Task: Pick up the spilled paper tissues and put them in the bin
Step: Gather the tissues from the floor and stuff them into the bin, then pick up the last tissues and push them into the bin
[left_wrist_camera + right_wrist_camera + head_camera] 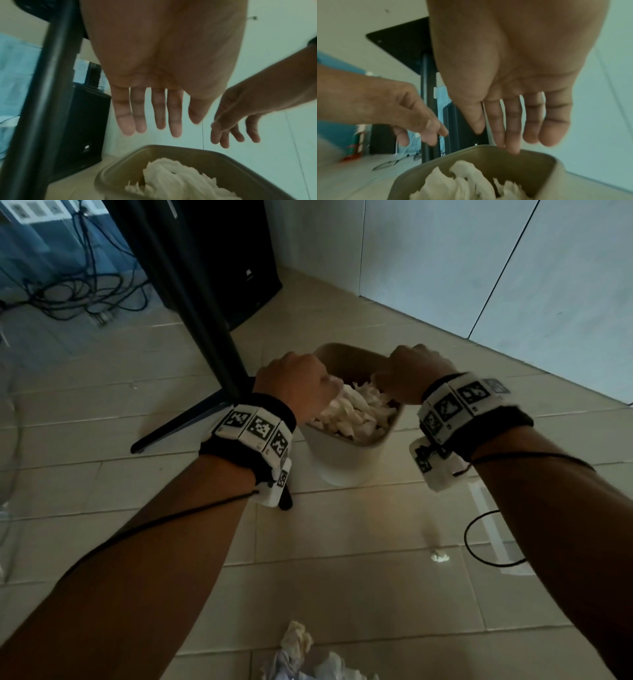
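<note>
Both hands (164, 65) splayed, empty, above bin (171, 150)

crumpled paper tissues (352, 412) in smooth matt plastic bin (342, 457); glossy tiled floor (359, 525)

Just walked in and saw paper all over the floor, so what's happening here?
A person is clearing up spilled tissues. Both the left hand and the right hand are over the white bin, fingers straight and holding nothing. The bin is heaped with crumpled tissues. More tissues lie on the tiled floor nearer the person, plus one small scrap.
</note>
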Action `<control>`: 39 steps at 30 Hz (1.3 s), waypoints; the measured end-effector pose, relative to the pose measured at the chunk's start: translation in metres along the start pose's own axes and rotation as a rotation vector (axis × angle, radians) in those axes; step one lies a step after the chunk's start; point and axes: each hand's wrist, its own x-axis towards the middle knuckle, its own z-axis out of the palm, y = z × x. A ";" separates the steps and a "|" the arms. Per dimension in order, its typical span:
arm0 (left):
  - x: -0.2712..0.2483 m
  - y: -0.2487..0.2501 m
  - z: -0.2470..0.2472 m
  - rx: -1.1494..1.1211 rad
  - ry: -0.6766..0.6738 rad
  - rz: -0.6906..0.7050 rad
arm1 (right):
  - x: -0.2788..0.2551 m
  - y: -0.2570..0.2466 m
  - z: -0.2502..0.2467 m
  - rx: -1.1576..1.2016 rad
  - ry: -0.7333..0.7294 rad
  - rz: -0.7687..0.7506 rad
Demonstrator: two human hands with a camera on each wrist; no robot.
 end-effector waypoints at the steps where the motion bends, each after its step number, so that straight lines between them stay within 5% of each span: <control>1: -0.010 -0.001 0.003 -0.088 0.077 -0.009 | -0.008 0.009 0.002 0.093 0.044 0.018; 4: -0.051 -0.005 0.027 -0.277 0.238 -0.010 | -0.032 0.042 0.033 0.330 0.236 0.016; 8: -0.121 -0.002 0.082 -0.387 0.230 -0.111 | -0.069 0.081 0.096 0.559 0.409 0.128; 10: -0.157 -0.001 0.113 -0.348 0.088 -0.174 | -0.084 0.093 0.132 0.572 0.339 0.211; 16: -0.259 -0.009 0.178 -0.246 -0.651 -0.520 | -0.122 0.118 0.226 0.334 -0.264 0.288; 22: -0.322 -0.007 0.220 -0.156 -0.997 -0.521 | -0.176 0.137 0.280 0.247 -0.480 0.332; 28: -0.333 -0.002 0.253 0.039 -0.924 -0.385 | -0.240 0.113 0.300 0.255 -0.395 0.248; 32: -0.322 -0.006 0.252 0.067 -0.740 -0.329 | -0.280 0.085 0.307 0.306 -0.499 0.215; 39: -0.306 -0.018 0.224 0.000 -0.647 -0.415 | -0.329 0.043 0.316 0.273 -0.692 0.183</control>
